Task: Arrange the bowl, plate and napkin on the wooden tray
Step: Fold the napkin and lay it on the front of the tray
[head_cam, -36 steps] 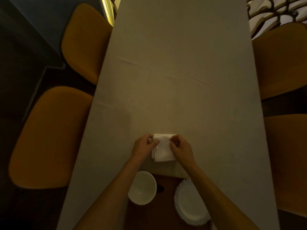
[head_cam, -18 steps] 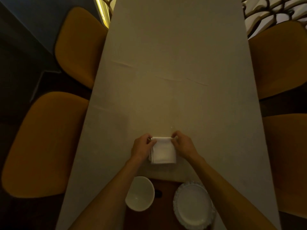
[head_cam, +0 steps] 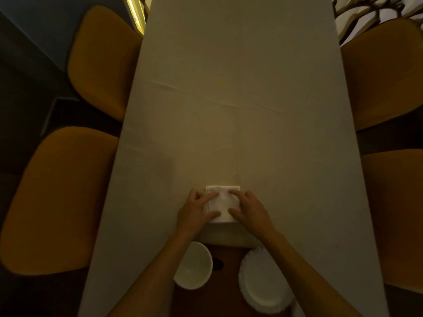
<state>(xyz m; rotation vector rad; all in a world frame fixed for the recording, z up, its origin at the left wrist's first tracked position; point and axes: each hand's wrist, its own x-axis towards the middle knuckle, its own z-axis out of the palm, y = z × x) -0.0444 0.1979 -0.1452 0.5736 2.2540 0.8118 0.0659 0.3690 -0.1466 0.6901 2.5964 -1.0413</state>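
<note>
Dim dining room — long clothed table (head_cam: 240, 110), mustard padded chairs (head_cam: 57, 197) along both sides; ornate metalwork (head_cam: 366, 8) behind

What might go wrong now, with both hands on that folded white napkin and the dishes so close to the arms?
The folded white napkin looks layered, so it may unfold when the left hand and right hand lift it. The white round bowl and white scalloped plate on the dark wooden tray lie right beside the forearms; pulling back could knock them. The plate seems to overhang the tray's edge.
</note>
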